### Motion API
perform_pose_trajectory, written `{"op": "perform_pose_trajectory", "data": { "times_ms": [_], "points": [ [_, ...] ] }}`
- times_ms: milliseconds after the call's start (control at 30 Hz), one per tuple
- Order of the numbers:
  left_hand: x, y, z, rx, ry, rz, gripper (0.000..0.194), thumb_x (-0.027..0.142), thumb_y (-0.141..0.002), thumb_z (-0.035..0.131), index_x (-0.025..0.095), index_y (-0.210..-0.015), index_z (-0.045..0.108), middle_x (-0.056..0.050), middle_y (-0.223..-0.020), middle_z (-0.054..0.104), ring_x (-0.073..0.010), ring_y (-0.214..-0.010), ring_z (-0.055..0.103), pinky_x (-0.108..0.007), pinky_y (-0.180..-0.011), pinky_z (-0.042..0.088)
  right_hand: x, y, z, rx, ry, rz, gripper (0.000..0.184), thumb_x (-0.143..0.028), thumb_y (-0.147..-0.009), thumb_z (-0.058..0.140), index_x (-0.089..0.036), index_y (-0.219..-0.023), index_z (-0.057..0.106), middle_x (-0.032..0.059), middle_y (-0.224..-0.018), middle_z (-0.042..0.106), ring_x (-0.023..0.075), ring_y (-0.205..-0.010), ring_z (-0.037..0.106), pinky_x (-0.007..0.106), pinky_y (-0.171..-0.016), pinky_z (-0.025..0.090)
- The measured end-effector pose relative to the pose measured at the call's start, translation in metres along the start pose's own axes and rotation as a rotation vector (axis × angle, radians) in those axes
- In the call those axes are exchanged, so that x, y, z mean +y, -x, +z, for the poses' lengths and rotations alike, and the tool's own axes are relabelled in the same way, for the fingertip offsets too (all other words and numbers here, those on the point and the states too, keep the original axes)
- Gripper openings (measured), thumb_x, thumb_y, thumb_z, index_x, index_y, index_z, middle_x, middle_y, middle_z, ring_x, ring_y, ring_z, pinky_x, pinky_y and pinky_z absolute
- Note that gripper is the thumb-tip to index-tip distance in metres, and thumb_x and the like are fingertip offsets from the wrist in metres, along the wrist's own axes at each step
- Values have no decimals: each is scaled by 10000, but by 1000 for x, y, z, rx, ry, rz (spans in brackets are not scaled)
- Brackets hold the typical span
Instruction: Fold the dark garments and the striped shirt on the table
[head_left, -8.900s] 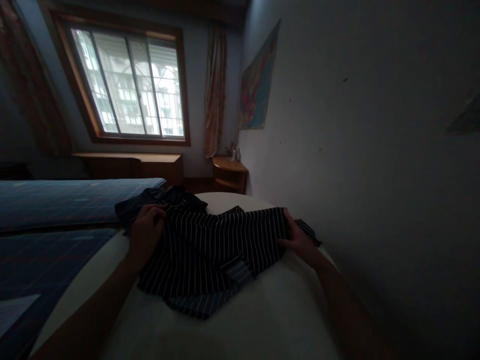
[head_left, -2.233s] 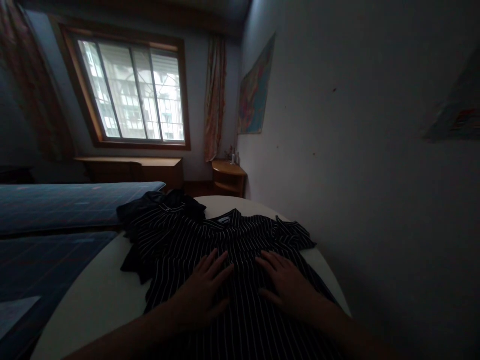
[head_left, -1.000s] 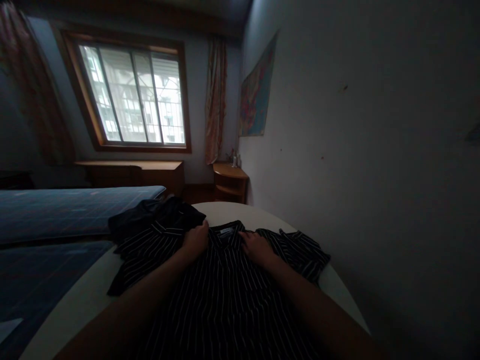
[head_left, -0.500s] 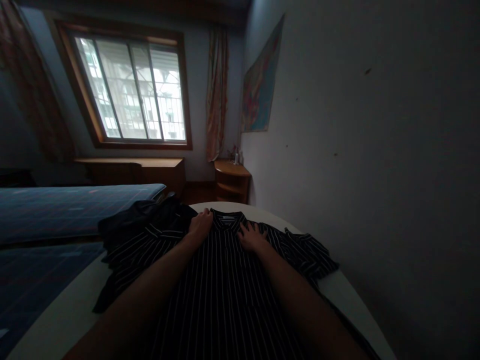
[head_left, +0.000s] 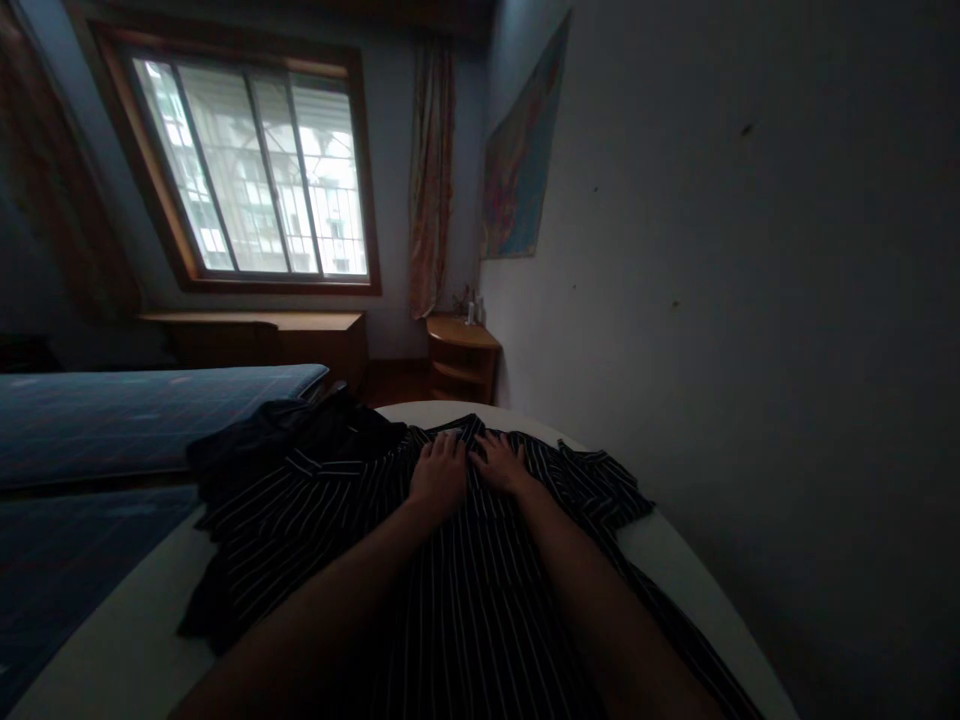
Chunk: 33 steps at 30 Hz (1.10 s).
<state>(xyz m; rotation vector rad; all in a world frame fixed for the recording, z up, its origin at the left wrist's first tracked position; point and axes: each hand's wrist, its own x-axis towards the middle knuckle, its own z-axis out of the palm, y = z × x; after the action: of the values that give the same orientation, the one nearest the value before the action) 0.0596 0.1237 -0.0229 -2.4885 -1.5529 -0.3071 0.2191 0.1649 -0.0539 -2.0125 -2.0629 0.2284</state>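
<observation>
A black short-sleeved shirt (head_left: 480, 580) with thin white stripes lies spread on a round pale table, its collar (head_left: 471, 424) at the far side. My left hand (head_left: 439, 472) lies on the left part of the collar, palm down, with its fingers stretched forward. Just beside it, my right hand (head_left: 501, 462) rests flat on the cloth right of the collar, fingers spread. Some creases show around the shoulders. One sleeve (head_left: 611, 485) reaches out to the right.
A dark bunched garment (head_left: 300, 430) lies at the table's far left. The white table's rim (head_left: 712, 590) curves along the right, near the wall. Left of the table is a bed with a blue plaid mattress (head_left: 150, 420). A wooden corner shelf (head_left: 461, 335) stands beyond.
My left hand has moved right, from the collar's left edge onto the collar, its fingers now stretched out. The cloth there has shifted right and creased. My right hand has barely moved.
</observation>
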Motion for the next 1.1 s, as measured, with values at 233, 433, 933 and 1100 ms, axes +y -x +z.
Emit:
{"op": "perform_pose_trajectory", "data": {
  "times_ms": [233,433,933,1100],
  "points": [
    [0,30,37,-122,213,-109,632,578,-981,323,227,-1503,379,-155,-1570,323,-376,-1441,281,-550,-1139,245,19,42,-25,252,50,105,395,-369,-994,364,-232,-1235,645,98,-1513,425,281,-1389,337,468,-1143,186],
    [-13,34,39,-69,246,-105,623,573,-961,398,226,-1477,429,-161,-1564,333,-390,-1440,274,-563,-1142,236,61,76,-46,401,30,338,466,-295,-944,449,-184,-1392,510,201,-1454,452,365,-1298,434,529,-1035,327],
    [-8,45,35,-30,334,151,594,594,-913,495,262,-1405,532,-118,-1526,416,-374,-1415,335,-557,-1129,294,139,67,-79,827,-954,805,229,-319,-827,475,-160,-854,637,109,-860,676,251,-902,655,326,-727,535],
    [3,45,34,-105,298,134,697,672,-888,472,279,-1464,455,-131,-1575,321,-425,-1445,236,-578,-1138,248,152,69,-96,859,-1358,818,37,-241,-755,529,-208,-766,541,-13,-652,592,164,-619,613,263,-531,528]
  ]
}}
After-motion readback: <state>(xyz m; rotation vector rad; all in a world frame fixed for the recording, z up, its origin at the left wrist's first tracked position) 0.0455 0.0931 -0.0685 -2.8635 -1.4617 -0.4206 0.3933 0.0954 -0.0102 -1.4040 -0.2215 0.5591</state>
